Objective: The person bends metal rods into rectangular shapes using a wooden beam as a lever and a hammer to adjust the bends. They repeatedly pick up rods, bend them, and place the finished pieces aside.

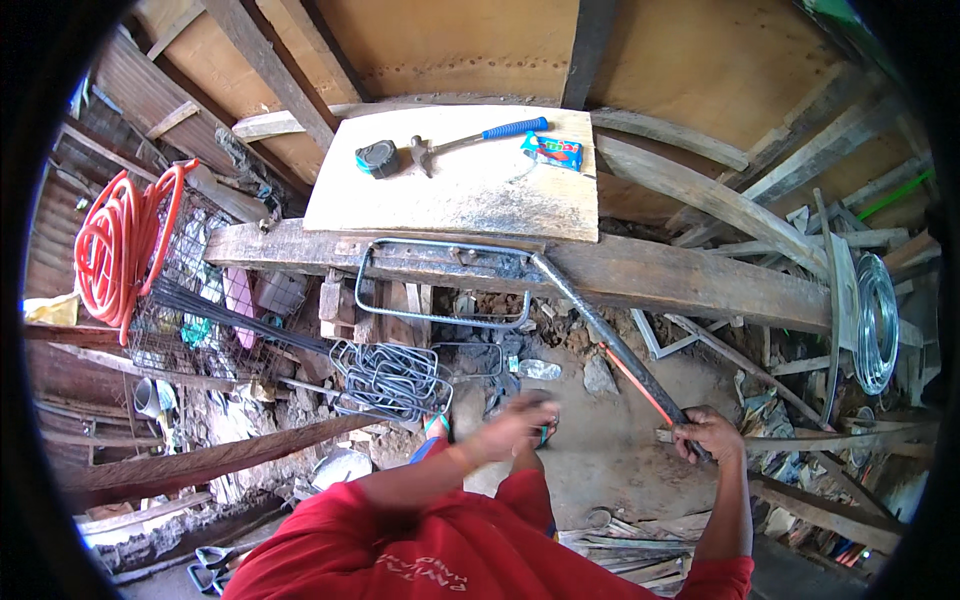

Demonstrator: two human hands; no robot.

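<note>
My right hand (707,432) is wrapped round the near end of a long dark pipe (625,348), which has an orange-red strip along its lower part. The pipe slants up and left to the thick wooden beam (680,275). Its far end meets a corner of a rectangular bent steel bar (440,322) resting against metal pegs on the beam. My left hand (525,422) is in front of my body, away from the beam. Motion smears its fingers, so I cannot tell whether they hold anything.
On a pale board (450,205) behind the beam lie a tape measure (379,158), a blue-handled hammer (470,140) and a small blue packet (553,151). Bent steel bars (390,378) are heaped below left. An orange hose (110,250) hangs left, coiled wire (876,325) right.
</note>
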